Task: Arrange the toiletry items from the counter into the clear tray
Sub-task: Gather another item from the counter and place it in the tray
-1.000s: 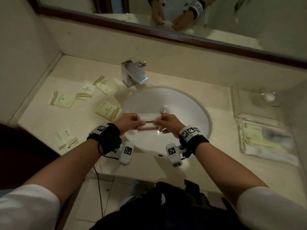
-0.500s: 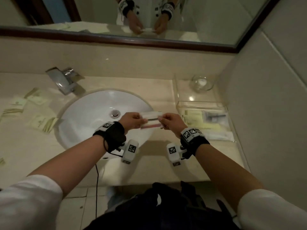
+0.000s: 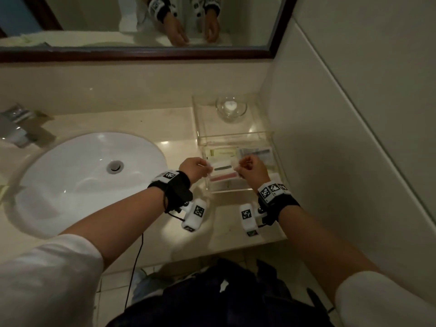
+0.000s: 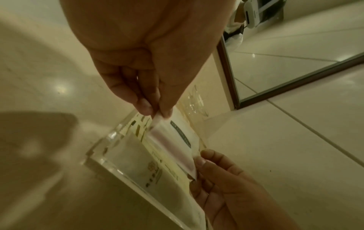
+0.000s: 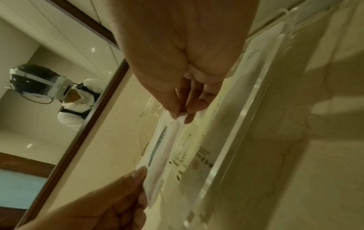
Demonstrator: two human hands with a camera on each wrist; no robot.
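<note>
1. The clear tray point(image 3: 236, 138) is set on the counter point(image 3: 165, 128) in the right corner, hemmed by the tiled side wall point(image 3: 354, 114) on its right and the backsplash behind; its left wall and near wall are the free edges, seen as thick transparent rims in the wrist views.
2. Open counter is left between the tray's left wall and the rim of the white sink point(image 3: 89, 175), and a strip of bare counter lies in front of the tray's near wall.
3. A small glass bowl point(image 3: 231, 109) is seen in the tray's rear section; flat packets point(image 3: 224, 152) are already laid in the front section.
4. A white sachet point(image 3: 223, 169) with a pink band and a dark stripe is held level above the front section, over the packets lying there; whether it touches them cannot be told.
5. The sachet's left end is pinched by the left hand point(image 3: 194, 171) between thumb and fingertips point(image 4: 145, 105), the remaining fingers curled in.
6. The sachet's right end is pinched the same way by the right hand point(image 3: 252, 172), with the fingertips point(image 5: 189, 118) closed on the sealed edge.
7. Both hands are reflected in the dark-framed mirror point(image 3: 259, 24) above the backsplash.
</note>
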